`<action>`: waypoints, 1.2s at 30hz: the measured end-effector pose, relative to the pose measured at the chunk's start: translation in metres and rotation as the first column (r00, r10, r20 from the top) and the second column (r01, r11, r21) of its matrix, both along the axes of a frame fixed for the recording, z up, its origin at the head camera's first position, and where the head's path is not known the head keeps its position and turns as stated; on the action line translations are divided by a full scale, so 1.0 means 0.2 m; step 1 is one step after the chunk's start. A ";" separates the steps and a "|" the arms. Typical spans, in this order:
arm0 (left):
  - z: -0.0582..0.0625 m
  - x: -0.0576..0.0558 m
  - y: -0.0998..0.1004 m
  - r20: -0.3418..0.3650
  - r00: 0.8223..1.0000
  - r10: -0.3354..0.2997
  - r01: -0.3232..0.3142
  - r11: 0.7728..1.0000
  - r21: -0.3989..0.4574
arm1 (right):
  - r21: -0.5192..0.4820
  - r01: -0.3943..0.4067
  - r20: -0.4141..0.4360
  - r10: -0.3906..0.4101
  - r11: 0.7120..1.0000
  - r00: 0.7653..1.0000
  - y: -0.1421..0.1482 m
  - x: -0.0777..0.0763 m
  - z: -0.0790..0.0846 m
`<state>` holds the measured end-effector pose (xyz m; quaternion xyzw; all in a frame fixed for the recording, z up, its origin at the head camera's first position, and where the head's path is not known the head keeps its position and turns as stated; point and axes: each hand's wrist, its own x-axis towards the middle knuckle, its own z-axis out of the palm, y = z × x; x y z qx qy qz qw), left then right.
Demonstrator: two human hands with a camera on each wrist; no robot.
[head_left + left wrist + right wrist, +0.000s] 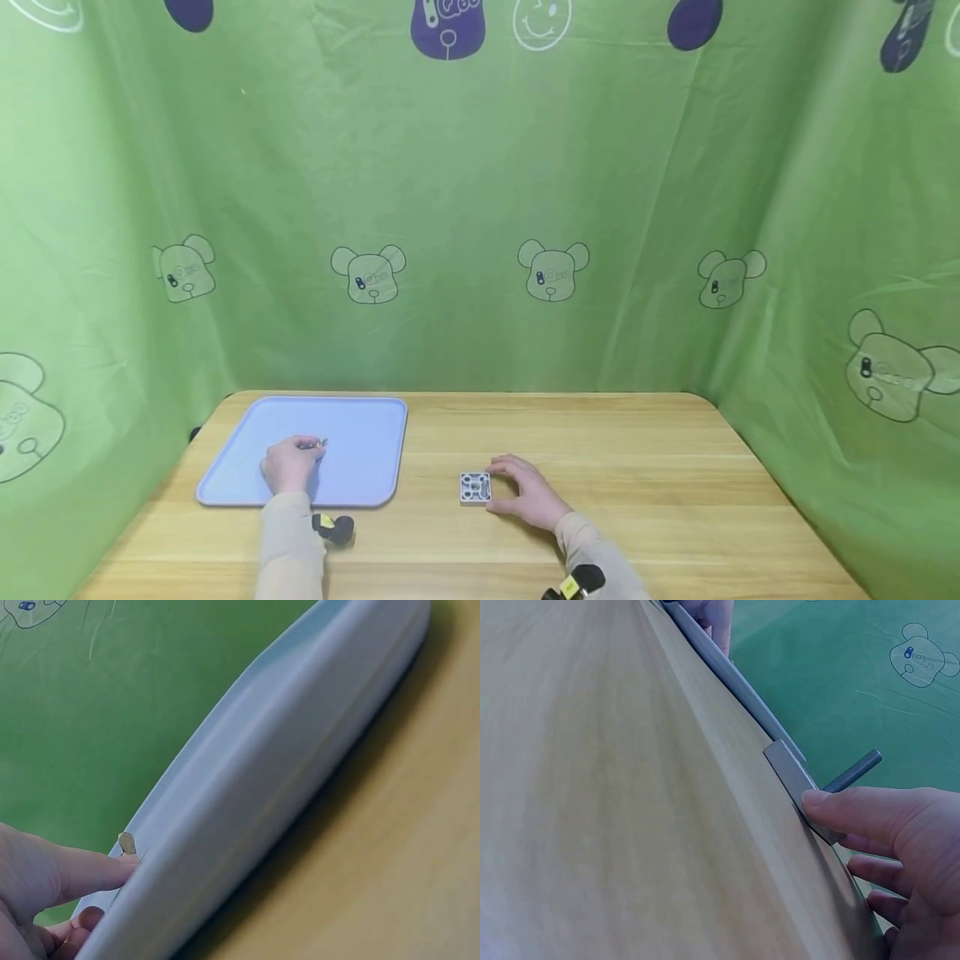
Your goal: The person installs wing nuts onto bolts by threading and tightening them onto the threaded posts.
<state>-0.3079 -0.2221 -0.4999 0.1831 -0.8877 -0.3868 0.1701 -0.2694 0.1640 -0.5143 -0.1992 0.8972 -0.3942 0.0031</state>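
My left hand (288, 465) is over the blue tray (360, 450) at the left, its fingertips pinching a small metal piece (322, 443). In the left wrist view, a brass-coloured end (127, 842) of that piece shows beside a fingertip; the tray's rim hides much of the rest. My right hand (528, 493) holds a square metal block (476, 488) by its right side, thumb at the near corner and fingers at the far one. The block lies flat on the table, with recesses in its top. A threaded bolt (853, 771) sticks up from it in the right wrist view.
The wooden table (637, 450) carries the tray at its left and the block near its middle. A green curtain (465, 333) with printed bear heads encloses the back and both sides.
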 end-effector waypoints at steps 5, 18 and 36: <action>0.03 0.02 -0.01 0.011 1.000 -0.027 0.027 0.999 0.020 | 0.007 0.003 -0.001 -0.003 1.000 1.000 0.00 0.00 -0.01; 0.12 0.01 -0.03 0.016 0.995 -0.100 0.097 0.989 0.112 | 0.022 -0.002 -0.015 0.003 1.000 1.000 0.01 0.00 -0.01; 0.38 0.04 0.19 -0.088 0.973 -0.215 0.223 0.971 0.090 | 0.013 0.008 -0.009 -0.008 1.000 1.000 0.01 -0.01 -0.02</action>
